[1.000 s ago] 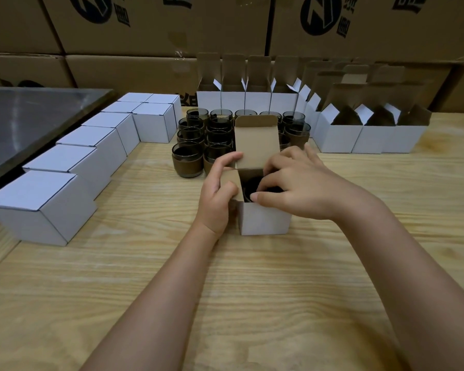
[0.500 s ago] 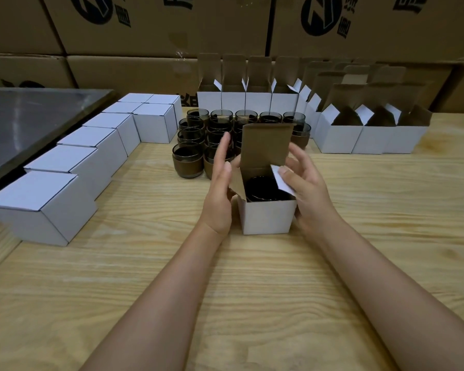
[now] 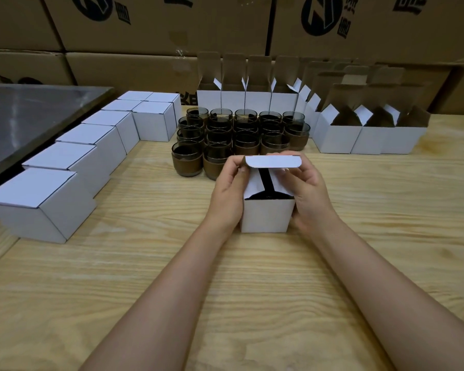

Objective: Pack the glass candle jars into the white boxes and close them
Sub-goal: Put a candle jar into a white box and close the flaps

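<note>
Head view: the white box (image 3: pixel 267 215) stands upright on the wooden table (image 3: pixel 252 303), directly in front of the person. Only a dark gap shows between its folded side flaps, so the jar judged to be inside is hidden. The left hand (image 3: pixel 227 194) and right hand (image 3: pixel 310 194) flank the box. Thumb and fingers of each pinch one end of the lid (image 3: pixel 273 162), which is bent forward over the opening but not yet tucked.

Handling, as judged:
- The card is light and thin and creases readily. Grip the lid near its fold corners and feed the tab in squarely.
- A glass jar is breakable and carries most of the weight. Lift from the base.

Clearance:
- Loose candle jars (image 3: pixel 239 135) stand just behind the box.
- Closed boxes (image 3: pixel 38 207) line the left.
- Open boxes (image 3: pixel 359 137) line the rear right.
- The free room lies toward the person.
</note>
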Demonstrator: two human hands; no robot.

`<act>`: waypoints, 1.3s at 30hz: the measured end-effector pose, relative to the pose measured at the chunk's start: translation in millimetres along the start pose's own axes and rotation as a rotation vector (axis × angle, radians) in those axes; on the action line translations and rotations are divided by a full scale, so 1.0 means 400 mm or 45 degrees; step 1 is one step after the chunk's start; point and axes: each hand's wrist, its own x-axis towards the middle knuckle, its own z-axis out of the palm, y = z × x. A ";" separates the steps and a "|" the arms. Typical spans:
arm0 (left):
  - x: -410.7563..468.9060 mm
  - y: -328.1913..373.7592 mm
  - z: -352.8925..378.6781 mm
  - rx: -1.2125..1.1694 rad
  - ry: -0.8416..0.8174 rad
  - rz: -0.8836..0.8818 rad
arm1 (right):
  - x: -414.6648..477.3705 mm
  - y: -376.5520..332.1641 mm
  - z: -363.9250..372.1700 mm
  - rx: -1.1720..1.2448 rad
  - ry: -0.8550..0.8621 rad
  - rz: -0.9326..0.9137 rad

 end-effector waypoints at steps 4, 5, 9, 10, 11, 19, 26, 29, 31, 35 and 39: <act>-0.010 -0.007 0.002 0.093 0.054 0.052 | -0.006 -0.006 -0.019 -0.048 -0.167 0.001; -0.011 -0.008 0.002 0.098 0.067 0.054 | -0.007 -0.008 -0.026 -0.075 -0.239 0.007; -0.005 -0.015 0.001 0.126 0.093 0.056 | -0.007 -0.020 -0.024 -0.319 -0.324 0.107; -0.006 -0.016 0.002 0.129 0.098 0.057 | -0.009 -0.021 -0.019 -0.348 -0.302 0.114; -0.007 -0.017 0.003 0.129 0.105 0.052 | -0.011 -0.019 -0.016 -0.379 -0.279 0.102; -0.005 0.001 -0.004 -0.058 0.102 -0.124 | -0.021 -0.006 -0.006 -0.592 -0.259 -0.082; -0.009 -0.007 -0.014 -0.176 -0.021 -0.081 | -0.025 -0.006 -0.025 -0.549 -0.365 -0.051; -0.007 -0.009 -0.017 -0.141 -0.020 -0.094 | -0.018 -0.003 -0.038 -0.396 -0.400 0.041; -0.005 -0.008 -0.023 -0.153 -0.030 -0.103 | -0.014 0.001 -0.043 -0.373 -0.411 0.057; -0.011 0.008 -0.021 -0.069 -0.030 -0.062 | -0.016 0.014 -0.050 -0.438 -0.439 0.037; -0.023 0.026 -0.008 0.924 0.186 0.559 | -0.008 0.020 -0.053 -0.290 -0.387 0.123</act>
